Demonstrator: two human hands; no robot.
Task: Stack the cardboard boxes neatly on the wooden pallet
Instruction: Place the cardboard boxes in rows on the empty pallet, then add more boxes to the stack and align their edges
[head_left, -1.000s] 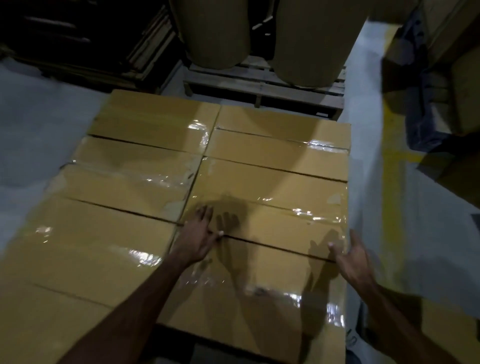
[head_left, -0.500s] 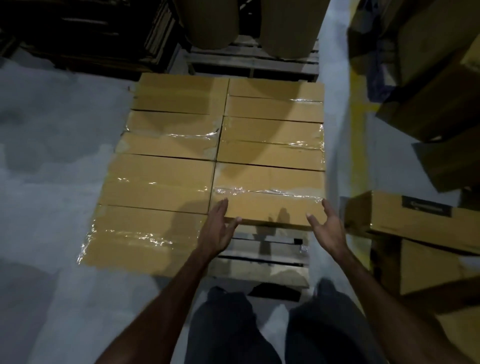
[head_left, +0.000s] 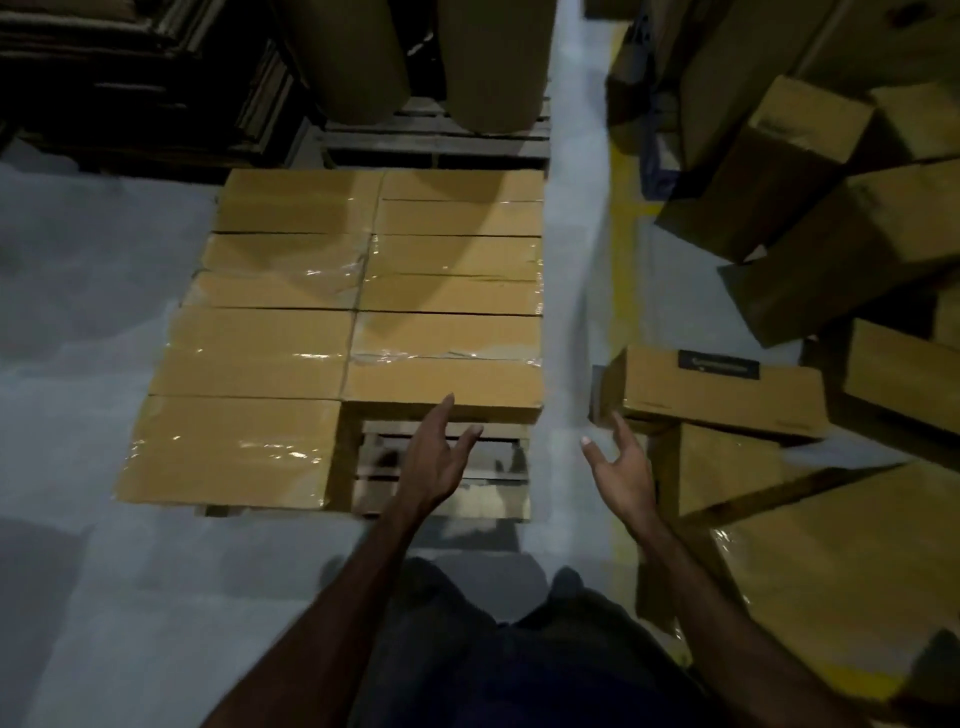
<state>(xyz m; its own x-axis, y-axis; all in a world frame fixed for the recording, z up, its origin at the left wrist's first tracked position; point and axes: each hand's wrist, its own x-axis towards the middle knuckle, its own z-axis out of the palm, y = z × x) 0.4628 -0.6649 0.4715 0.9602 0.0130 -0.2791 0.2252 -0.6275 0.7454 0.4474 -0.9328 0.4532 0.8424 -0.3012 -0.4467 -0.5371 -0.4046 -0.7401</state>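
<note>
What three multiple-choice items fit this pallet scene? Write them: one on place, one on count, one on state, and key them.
1. Where does the wooden pallet show bare slats?
A. far left corner
B. near right corner
C. centre

2. How many big brown rolls stand beyond the stacked boxes?
A. two
B. four
C. none

3. What state are the hands in?
A. both grip a box
B. the left one pinches tape
C. both open, holding nothing

Key: 1 B, the wooden pallet is uncovered only at the near right, by the left hand. 2 A, two brown rolls rise behind the stacked boxes. 3 C, the fingers of the left hand and the right hand are spread, with nothing in them.
</note>
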